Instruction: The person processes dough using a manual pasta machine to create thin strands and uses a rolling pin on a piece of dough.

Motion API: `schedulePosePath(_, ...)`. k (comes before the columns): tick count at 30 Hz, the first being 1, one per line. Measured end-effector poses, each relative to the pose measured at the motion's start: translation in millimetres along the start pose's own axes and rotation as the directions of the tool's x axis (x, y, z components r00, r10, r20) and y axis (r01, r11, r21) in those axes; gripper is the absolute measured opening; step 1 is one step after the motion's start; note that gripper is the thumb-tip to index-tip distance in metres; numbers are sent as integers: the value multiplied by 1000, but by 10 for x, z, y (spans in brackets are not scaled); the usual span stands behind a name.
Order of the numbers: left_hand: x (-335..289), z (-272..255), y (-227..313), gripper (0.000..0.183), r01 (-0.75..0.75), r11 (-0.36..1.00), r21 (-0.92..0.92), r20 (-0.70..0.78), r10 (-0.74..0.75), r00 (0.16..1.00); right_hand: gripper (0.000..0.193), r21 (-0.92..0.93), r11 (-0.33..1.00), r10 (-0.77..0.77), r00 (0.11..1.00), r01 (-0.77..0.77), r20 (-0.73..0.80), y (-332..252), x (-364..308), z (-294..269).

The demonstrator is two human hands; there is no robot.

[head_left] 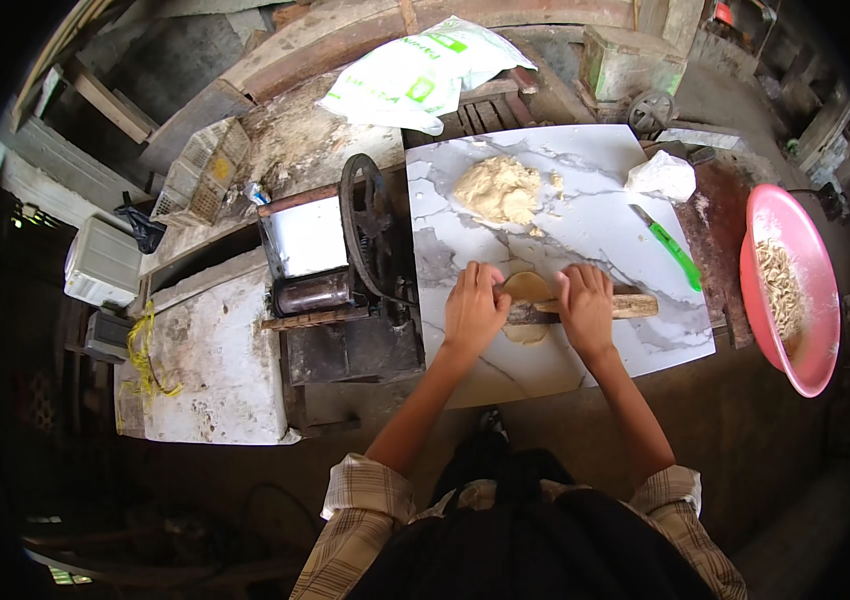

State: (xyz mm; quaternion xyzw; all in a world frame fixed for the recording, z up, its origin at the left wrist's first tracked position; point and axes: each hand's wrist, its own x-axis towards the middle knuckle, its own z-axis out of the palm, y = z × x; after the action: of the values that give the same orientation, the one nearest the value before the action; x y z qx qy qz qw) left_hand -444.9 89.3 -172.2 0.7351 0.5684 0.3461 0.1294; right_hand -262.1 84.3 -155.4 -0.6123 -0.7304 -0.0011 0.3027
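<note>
Machinery stands at the left: a hand-cranked roller machine (330,265) with a dark flywheel sits on a stained white bench (220,370), just beside the marble-patterned slab (595,240). On the near part of the slab, the left hand (473,308) lies palm down on the left end of a wooden rolling pin (585,307), fingers together and extended over it. Between the hands, a flattened round of dough (527,300) lies under the pin, showing on its far and near sides. The right hand (586,305) presses palm down on the pin right of the dough, fingers together; the pin's right end projects beyond it. Far from the hands, a rough lump of dough (500,190) rests on the slab. Right of it lie a white crumpled bag (661,177) and a green-handled knife (669,246). At the far right, a pink basin (825,300) holds pale cut strips.
</note>
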Motion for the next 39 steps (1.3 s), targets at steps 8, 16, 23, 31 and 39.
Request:
schedulePosePath(8,268,250,-137,52,87,958,274,-147,-48,988,42,-182,980,-71,995,82,65,19,124,361)
schedulePosePath(16,-325,184,-37,56,6,933,361,117,-52,992,46,-154,974,-155,985,166,79,-83,-332,127)
schedulePosePath(23,296,173,-91,59,9,893,450,-87,34,996,49,-215,970,-109,993,115,40,-44,216,359)
schedulePosePath(31,-437,84,225,60,49,929,366,3,-54,999,52,-116,983,-128,982,144,135,-119,-457,102)
schedulePosePath(39,620,230,-84,57,14,911,412,-150,53,987,51,-284,957,-65,997,54,-28,-20,607,475)
